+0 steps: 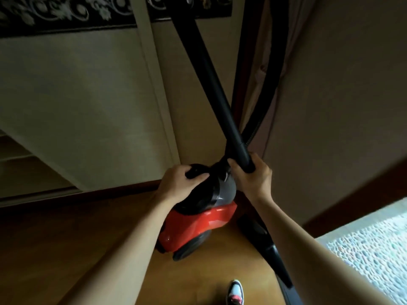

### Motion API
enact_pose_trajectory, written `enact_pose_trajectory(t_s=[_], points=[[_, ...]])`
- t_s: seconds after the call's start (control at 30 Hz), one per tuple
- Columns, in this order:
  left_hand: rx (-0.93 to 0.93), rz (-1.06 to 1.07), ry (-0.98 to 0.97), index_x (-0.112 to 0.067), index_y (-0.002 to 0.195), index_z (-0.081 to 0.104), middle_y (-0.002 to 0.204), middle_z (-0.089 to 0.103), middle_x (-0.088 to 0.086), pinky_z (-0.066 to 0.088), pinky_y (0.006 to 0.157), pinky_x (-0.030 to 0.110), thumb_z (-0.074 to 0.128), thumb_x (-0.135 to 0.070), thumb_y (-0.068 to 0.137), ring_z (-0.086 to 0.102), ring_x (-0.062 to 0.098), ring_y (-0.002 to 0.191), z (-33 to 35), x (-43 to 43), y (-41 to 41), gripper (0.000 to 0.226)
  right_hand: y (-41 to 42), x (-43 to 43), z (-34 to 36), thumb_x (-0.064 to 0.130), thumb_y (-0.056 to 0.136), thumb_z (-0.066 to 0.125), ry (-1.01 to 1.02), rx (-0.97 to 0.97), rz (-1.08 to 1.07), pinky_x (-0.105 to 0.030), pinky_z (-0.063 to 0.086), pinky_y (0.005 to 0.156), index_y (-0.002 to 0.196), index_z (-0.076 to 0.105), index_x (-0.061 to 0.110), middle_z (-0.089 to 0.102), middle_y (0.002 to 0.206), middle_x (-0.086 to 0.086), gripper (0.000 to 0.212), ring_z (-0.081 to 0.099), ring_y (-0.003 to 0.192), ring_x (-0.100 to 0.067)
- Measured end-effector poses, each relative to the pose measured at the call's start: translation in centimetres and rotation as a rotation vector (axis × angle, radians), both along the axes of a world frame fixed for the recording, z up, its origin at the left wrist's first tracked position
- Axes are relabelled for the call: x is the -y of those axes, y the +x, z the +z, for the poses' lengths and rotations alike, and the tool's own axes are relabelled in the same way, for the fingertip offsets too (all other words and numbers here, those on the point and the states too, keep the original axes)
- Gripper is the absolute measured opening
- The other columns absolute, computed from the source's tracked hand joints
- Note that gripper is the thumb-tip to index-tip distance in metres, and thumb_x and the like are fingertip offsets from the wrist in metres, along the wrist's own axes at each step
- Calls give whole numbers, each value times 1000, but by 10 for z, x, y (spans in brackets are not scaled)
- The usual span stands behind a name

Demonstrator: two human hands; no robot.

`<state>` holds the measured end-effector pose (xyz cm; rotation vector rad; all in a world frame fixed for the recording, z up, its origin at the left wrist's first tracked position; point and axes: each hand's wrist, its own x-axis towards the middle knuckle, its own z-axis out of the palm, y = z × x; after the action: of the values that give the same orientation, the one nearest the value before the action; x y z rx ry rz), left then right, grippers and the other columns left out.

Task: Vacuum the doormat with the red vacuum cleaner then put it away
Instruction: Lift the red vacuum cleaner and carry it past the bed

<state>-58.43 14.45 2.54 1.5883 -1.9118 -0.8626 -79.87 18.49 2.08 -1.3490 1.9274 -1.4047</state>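
Observation:
The red vacuum cleaner (198, 223) stands on the wooden floor in a corner, red below and black and grey on top. My left hand (178, 183) grips the black handle on top of its body. My right hand (253, 175) is closed around the black wand (211, 80), which rises steeply up and to the left, leaning towards the wall. Behind the wand, the dark hose (264, 102) loops up. The wand's lower part (273, 254) runs down under my right forearm. No doormat is visible.
Pale walls meet in the corner behind the vacuum, with a curtain (257, 62) hanging there. A dark patterned border (66, 16) runs along the wall top. A pebbled surface (374, 243) lies at the right. My shoe (234, 292) stands on the wooden floor (66, 238).

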Motion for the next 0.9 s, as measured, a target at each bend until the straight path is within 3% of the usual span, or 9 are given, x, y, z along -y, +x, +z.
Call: enact_pose_trajectory(t_s=[0.17,0.27,0.4,0.5,0.63,0.8,0.9], points=[[-44,-9,-11,-24,77,74,66,63,-20,37,49,3,76,-49,80,58,-8,66,26,-22,-7,25,-5,-39,20,60,74,73,-17,2,0,-37,50,55,77,52,33,61,65,8,35,57,60,-9],[-57,28,-35,-19,78,75,68,68,-17,40,51,7,76,-51,79,62,-6,69,29,-31,-14,31,-13,-50,24,47,79,79,-26,-15,18,-30,41,50,71,46,36,56,62,9,36,50,54,-4],[-59,71,-31,-28,74,74,66,66,-21,39,50,4,75,-50,80,60,-14,63,33,-47,-31,23,-31,-57,29,37,81,78,-80,6,51,-37,42,47,69,44,34,53,57,6,36,44,49,-7],[-56,141,-49,-32,61,66,60,65,-19,37,48,7,76,-53,77,64,-5,66,33,-58,-43,28,-46,-58,34,32,82,76,-94,12,115,-33,40,47,70,43,32,51,56,7,35,42,49,-8],[-41,216,-55,-30,65,70,65,68,-18,41,52,13,75,-57,77,67,0,69,36,-69,-55,29,-63,-52,37,32,84,76,-100,57,222,-32,38,48,73,47,25,48,55,8,33,39,50,-7],[-43,396,-81,-28,56,62,49,58,-24,36,48,9,78,-49,77,54,-12,55,40,-89,-54,34,-59,-41,39,29,85,76,-97,55,383,-36,41,51,75,49,26,49,57,4,29,43,52,-9],[-39,530,-112,-14,64,66,56,63,-12,38,50,12,79,-52,75,55,-10,57,39,-104,-42,41,-43,-35,36,42,82,69,-102,42,469,-42,43,54,78,50,23,49,59,2,27,47,57,-18]])
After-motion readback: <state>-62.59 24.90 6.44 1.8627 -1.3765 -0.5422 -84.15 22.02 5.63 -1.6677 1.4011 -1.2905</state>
